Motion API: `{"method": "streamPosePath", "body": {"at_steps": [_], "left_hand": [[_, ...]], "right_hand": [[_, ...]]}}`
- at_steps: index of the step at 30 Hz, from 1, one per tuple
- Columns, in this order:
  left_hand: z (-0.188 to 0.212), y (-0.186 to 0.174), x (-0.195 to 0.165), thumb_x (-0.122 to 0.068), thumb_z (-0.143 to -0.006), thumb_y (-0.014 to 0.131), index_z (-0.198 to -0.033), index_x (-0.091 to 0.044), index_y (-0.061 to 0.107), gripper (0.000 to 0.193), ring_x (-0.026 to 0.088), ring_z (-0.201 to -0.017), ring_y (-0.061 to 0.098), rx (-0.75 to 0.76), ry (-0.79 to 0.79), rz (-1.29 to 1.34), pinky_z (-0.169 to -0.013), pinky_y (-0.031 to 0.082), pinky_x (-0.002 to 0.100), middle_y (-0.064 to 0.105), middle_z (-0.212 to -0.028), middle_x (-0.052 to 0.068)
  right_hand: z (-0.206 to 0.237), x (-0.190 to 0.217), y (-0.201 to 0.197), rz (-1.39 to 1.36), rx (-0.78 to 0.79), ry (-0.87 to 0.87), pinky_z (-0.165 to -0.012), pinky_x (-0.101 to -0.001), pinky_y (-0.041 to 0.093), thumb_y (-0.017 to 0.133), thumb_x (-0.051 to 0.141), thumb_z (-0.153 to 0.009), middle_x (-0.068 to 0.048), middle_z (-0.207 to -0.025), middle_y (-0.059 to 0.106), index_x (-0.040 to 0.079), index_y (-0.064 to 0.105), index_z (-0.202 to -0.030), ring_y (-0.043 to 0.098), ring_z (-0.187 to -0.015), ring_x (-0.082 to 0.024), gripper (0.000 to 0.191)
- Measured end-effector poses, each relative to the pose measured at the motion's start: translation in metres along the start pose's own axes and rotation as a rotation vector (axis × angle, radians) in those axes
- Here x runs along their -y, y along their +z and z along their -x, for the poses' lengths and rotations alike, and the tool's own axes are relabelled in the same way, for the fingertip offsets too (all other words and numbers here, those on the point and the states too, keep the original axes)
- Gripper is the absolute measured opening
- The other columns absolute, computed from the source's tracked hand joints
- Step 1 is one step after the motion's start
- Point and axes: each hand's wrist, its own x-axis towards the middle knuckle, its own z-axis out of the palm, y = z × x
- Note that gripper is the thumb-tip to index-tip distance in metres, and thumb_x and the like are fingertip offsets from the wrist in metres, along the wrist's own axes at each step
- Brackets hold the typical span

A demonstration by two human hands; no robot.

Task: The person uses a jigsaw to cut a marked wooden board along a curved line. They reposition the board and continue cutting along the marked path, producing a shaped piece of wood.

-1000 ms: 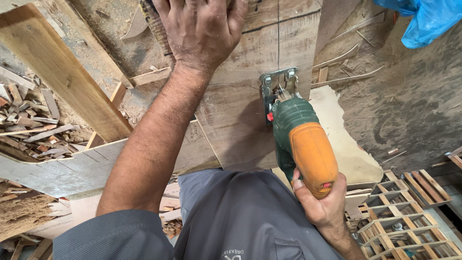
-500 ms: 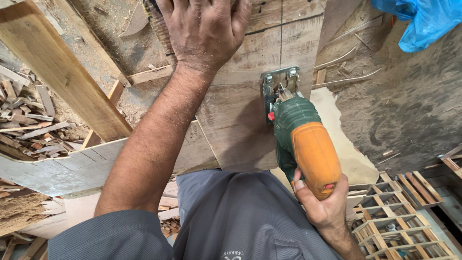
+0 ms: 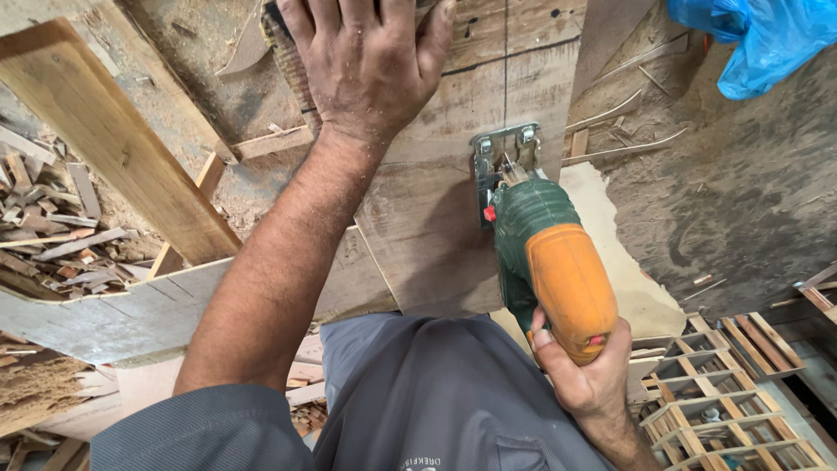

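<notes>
While the wooden board lies flat with its long axis running away from the person, a pencilled line along it leads straight ahead of the jigsaw, whose metal shoe sits on the board near its right edge. The left hand is spread flat, palm down, on the board's far part, left of the line and just beyond the saw. The right hand is closed round the saw's orange handle, nearest the body. A blue plastic bag lies well apart, far right.
</notes>
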Motion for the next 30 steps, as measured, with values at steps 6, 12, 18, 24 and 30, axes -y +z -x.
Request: {"method": "streamPosePath", "body": {"at_steps": [6,12,18,24,30], "left_hand": [[0.001,-0.003,0.001,-0.050,-0.108,0.063,-0.136,-0.007,0.060,0.051,0.044,-0.126,0.045,0.093,-0.021,0.022,-0.104,0.033,0.068,0.045,-0.135,0.022],[0.001,-0.002,0.003,-0.047,-0.107,0.059,-0.141,-0.007,0.051,0.053,0.041,-0.137,0.040,0.035,0.002,0.020,-0.118,0.028,0.066,0.042,-0.145,0.020],[0.001,-0.006,0.004,-0.044,-0.106,0.061,-0.142,-0.007,0.050,0.053,0.038,-0.137,0.039,0.050,0.009,0.041,-0.119,0.027,0.065,0.042,-0.143,0.018],[-0.004,-0.011,0.002,-0.044,-0.106,0.062,-0.144,-0.006,0.048,0.055,0.037,-0.139,0.037,0.051,0.010,0.058,-0.121,0.026,0.064,0.041,-0.143,0.017],[-0.011,-0.017,0.001,-0.051,-0.108,0.071,-0.141,-0.006,0.054,0.058,0.037,-0.131,0.042,0.060,0.002,0.057,-0.114,0.030,0.064,0.046,-0.134,0.018]], "right_hand": [[0.000,-0.002,-0.001,0.029,-0.014,0.029,-0.055,-0.0260,0.053,0.068,0.006,-0.081,-0.006,-0.072,0.070,-0.003,0.071,-0.095,0.065,-0.058,-0.011,0.017],[-0.001,-0.003,-0.001,0.078,-0.040,-0.038,-0.065,-0.0271,0.057,0.069,0.004,-0.079,-0.009,-0.080,0.074,-0.004,0.071,-0.095,0.072,-0.068,-0.014,0.019],[-0.005,0.003,-0.002,0.127,-0.024,-0.092,-0.069,-0.0275,0.059,0.069,0.006,-0.077,-0.009,-0.082,0.077,-0.003,0.073,-0.095,0.075,-0.072,-0.015,0.020],[-0.007,0.006,-0.001,0.091,-0.020,-0.101,-0.070,-0.0274,0.059,0.068,0.006,-0.077,-0.009,-0.082,0.077,-0.004,0.072,-0.096,0.075,-0.073,-0.015,0.021],[-0.006,0.004,0.000,0.032,-0.027,0.013,-0.059,-0.0266,0.056,0.069,0.005,-0.079,-0.009,-0.076,0.074,-0.005,0.072,-0.095,0.070,-0.062,-0.013,0.019]]}}
